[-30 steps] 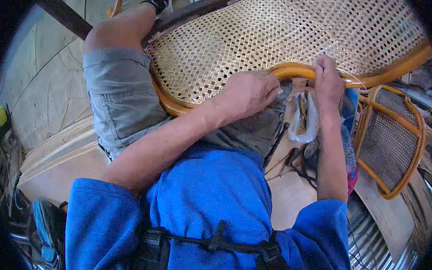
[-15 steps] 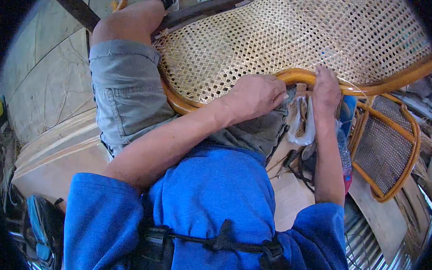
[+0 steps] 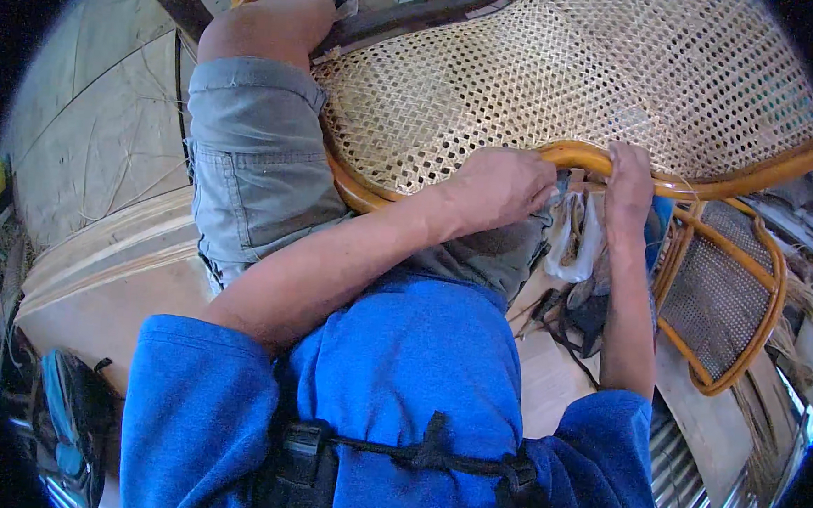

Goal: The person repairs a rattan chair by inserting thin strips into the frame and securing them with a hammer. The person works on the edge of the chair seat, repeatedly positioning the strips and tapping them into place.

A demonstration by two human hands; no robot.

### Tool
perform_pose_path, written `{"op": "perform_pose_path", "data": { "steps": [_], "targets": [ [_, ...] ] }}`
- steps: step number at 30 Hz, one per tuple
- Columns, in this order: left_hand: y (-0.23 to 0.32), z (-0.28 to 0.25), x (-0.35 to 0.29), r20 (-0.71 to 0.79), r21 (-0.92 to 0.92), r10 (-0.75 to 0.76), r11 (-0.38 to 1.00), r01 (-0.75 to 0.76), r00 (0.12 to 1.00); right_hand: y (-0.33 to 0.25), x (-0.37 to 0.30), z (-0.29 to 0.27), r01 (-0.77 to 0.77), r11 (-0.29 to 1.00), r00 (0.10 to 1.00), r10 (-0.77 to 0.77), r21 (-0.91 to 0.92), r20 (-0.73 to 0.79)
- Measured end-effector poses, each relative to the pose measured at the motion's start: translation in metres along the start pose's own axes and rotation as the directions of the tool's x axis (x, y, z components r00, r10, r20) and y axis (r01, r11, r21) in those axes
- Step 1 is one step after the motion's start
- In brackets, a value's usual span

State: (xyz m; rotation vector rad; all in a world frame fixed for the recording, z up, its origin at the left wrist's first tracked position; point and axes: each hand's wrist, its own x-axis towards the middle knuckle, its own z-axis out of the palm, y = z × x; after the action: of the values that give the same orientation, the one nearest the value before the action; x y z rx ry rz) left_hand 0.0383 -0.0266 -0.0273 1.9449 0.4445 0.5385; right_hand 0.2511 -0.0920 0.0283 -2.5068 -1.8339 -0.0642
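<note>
Across my lap lies a large piece of woven cane webbing [image 3: 489, 88] bordered by a glossy orange-brown rattan frame [image 3: 575, 155] with a wavy edge. My left hand [image 3: 505, 182] rests against the near rim, its fingers curled and pressed together. What they hold is hidden. Just to the right, my right hand [image 3: 629, 183] grips the rim, fingers over its top beside the webbing. A thin loose strand of cane [image 3: 679, 184] arcs over the rim to the right of that hand.
Below the rim hangs a translucent plastic bag [image 3: 575, 254] near dark cords. A smaller rattan-and-cane panel [image 3: 722, 280] stands at the right. Stacked thin boards [image 3: 101, 284] lie at left, with a dark and blue bag [image 3: 67, 420] nearby. A dark wooden beam [image 3: 419, 20] runs behind the webbing.
The whole view has shifted slightly, so most things sit a little further right and lower. Both hands keep about the same places on the rim.
</note>
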Motion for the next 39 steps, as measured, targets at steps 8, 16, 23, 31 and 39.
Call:
{"op": "perform_pose_path", "data": {
  "steps": [8,16,23,31,39],
  "targets": [
    [0.001,-0.002,0.000,0.016,0.017,-0.009,1.000,0.009,1.000,0.001,0.001,-0.004,0.079,0.990,0.996,-0.074,-0.117,0.049],
    [0.004,-0.008,0.000,0.052,0.032,-0.037,0.999,0.035,0.998,-0.010,0.012,-0.014,0.044,0.978,0.973,0.004,-0.205,0.231],
    [0.000,0.001,0.001,0.029,0.012,-0.010,1.000,0.010,1.000,-0.010,0.016,-0.011,0.060,0.957,0.950,0.031,-0.282,0.310],
    [-0.001,-0.002,0.001,0.040,0.031,-0.008,1.000,0.006,0.999,-0.001,-0.024,-0.015,-0.039,0.999,0.965,0.041,0.014,-0.260],
    [0.004,0.008,0.064,0.089,0.087,-0.259,0.964,0.251,0.962,0.005,-0.223,0.076,-0.720,0.596,0.690,0.672,0.357,0.270]
  ]
}}
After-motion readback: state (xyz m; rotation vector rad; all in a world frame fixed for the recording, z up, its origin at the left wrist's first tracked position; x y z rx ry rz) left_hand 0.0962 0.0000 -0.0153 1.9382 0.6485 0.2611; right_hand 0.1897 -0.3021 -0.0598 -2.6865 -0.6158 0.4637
